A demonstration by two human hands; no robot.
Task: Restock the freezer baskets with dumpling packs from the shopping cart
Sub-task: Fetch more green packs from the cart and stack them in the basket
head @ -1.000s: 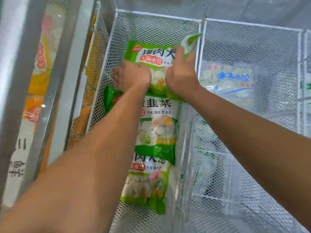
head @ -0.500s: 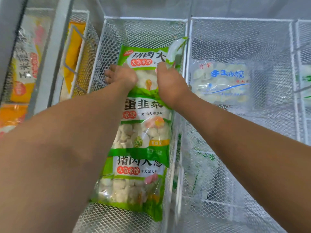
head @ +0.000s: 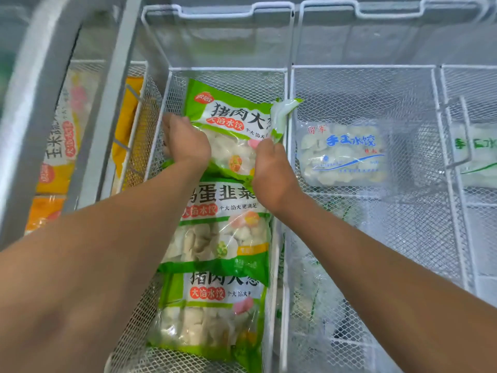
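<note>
from the head camera, looking down: both hands are deep in a white wire basket (head: pixel 158 109) inside the freezer. the left hand (head: pixel 185 142) holds the left edge of the top green dumpling pack (head: pixel 228 122), fingers curled around the side of it. the right hand (head: pixel 269 168) pinches the pack's right edge, where the plastic is bunched up into a folded corner (head: pixel 282 117) against the basket's right wall.

this top pack lies at the far end of the basket, tilted a bit, and its near end sits on a second green pack (head: pixel 223 227). a third green pack (head: pixel 212 313) lies closest to us, partly under the second one. so three packs are in a row like roof tiles.

in the next basket to the right there is a clear pack with blue writing (head: pixel 344 154). yellow packs (head: pixel 53 146) sit far left. the shopping cart cannot be seen.

what could go wrong, i think: the folded corner pokes up over the wire wall. if it stays that way it could catch on the wire and rip, or stop the pack from lying flat. pushing down too hard could squash the dumplings inside. and if the pack stays crooked, the next packs may not fit well on top and could slide off.
</note>
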